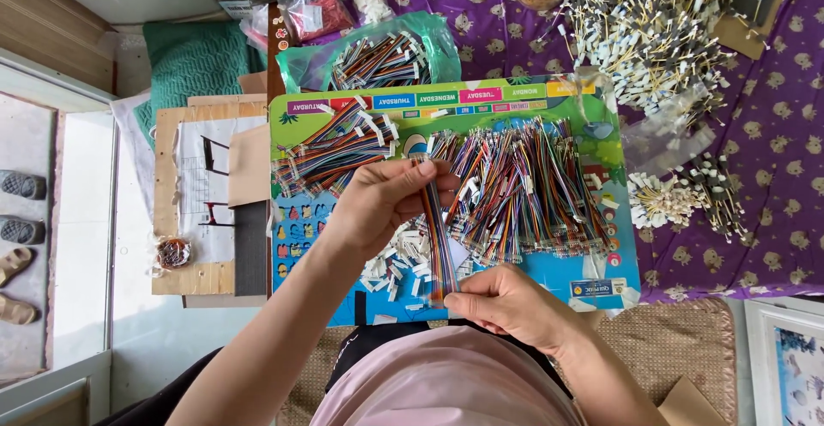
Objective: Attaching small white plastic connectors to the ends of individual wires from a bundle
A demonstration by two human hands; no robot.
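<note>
Head view: the left hand (378, 199) pinches the top end of a flat, many-coloured wire strip (440, 237), fingers closed around it just left of the board's centre. The right hand (506, 306) grips the strip's bottom end at about 6 o'clock, thumb and forefinger pressed together on it. The strip hangs taut between the 2 hands, over a scatter of small white connectors (399, 263).

The strip looks light and limp, likely to sag or twist once 1 end is let go. The insulation seems smooth, so a pinch close to the end plug should hold better than a grip mid-length. The thin wires probably bend easily but could pull out of a plug if tugged.

It lies above a bright picture board (446, 104), with a heap of loose wires (532, 186) at 3 o'clock and a tidier bundle (330, 151) at 10 o'clock. A bag of wires (378, 57) sits at 12 o'clock.

The strip's top end is hidden inside the left fist, and the wire count cannot be made out. The person's chest covers the board's near edge.
</note>
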